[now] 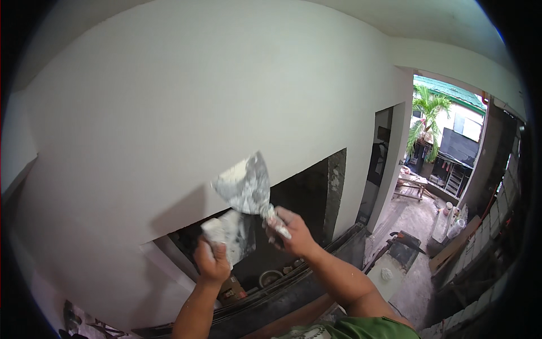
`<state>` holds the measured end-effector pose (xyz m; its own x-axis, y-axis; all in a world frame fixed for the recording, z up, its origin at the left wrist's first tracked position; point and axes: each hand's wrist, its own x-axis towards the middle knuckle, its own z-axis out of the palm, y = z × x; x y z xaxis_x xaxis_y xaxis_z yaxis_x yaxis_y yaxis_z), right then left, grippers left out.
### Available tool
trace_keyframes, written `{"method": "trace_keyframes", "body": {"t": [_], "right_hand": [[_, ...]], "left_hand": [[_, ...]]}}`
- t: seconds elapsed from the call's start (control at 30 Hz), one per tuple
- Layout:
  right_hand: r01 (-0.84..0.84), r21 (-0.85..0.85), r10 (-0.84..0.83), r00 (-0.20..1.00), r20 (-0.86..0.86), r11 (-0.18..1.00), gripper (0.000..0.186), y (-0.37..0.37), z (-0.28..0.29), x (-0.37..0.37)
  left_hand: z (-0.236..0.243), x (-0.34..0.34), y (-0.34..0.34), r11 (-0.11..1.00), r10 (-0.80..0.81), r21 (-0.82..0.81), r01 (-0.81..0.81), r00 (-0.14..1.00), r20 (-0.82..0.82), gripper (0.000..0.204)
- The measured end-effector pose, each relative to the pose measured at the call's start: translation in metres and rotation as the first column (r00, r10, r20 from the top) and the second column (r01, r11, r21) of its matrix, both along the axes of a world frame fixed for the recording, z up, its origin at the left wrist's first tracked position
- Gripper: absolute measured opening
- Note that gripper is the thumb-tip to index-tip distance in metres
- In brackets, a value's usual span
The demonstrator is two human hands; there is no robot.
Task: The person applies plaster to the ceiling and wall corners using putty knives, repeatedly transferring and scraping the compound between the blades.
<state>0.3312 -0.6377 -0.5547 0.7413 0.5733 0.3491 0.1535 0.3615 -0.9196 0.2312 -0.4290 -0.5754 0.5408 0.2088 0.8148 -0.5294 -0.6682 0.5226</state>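
Observation:
My right hand [294,233] is closed round the handle of a wide putty knife [246,182]. Its blade points up and to the left, and white paste smears it, thicker near the left edge. Lower and to the left, my left hand [212,261] grips a flat plate [232,233] coated in white paste. The plate's exact kind is hard to make out. The blade is above the plate, and I cannot tell whether the two touch. Behind both stands a pale, smooth wall [169,113], on which a shadow falls left of the blade.
A dark rectangular opening [302,198] is cut in the wall behind my hands, with a dark ledge [282,294] below. A cardboard box [232,291] sits low inside. To the right, a doorway shows a palm [427,116] and a work table [411,185] outside.

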Motion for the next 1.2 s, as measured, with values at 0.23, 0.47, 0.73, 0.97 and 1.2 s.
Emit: {"method": "trace_keyframes", "body": {"t": [0.23,0.47,0.73,0.97,1.2], "right_hand": [[0.442,0.121,-0.423,0.690,0.587,0.889,0.029,-0.026,0.002,0.013],[0.687,-0.093,-0.200,0.334,0.921,0.720,0.057,-0.011,-0.050,0.002],[0.885,-0.140,-0.376,0.326,0.868,0.444,0.049,-0.073,-0.050,0.069],[0.848,-0.069,0.093,0.023,0.995,0.526,0.030,-0.115,0.020,0.024],[0.815,0.023,0.123,-0.116,0.986,0.578,0.024,-0.119,0.067,0.020]], "left_hand": [[-0.017,0.022,0.011,0.762,-0.096,-0.631,0.143,0.989,0.110,0.039],[-0.021,0.032,0.003,0.500,-0.334,-0.818,0.286,0.935,0.123,0.041],[-0.005,0.022,-0.003,0.740,-0.263,-0.581,0.340,0.940,0.216,0.040],[0.022,0.012,-0.007,0.988,0.119,0.091,-0.129,0.988,0.101,0.034],[0.024,0.031,-0.030,0.929,-0.004,0.368,-0.037,0.994,0.112,0.040]]}}
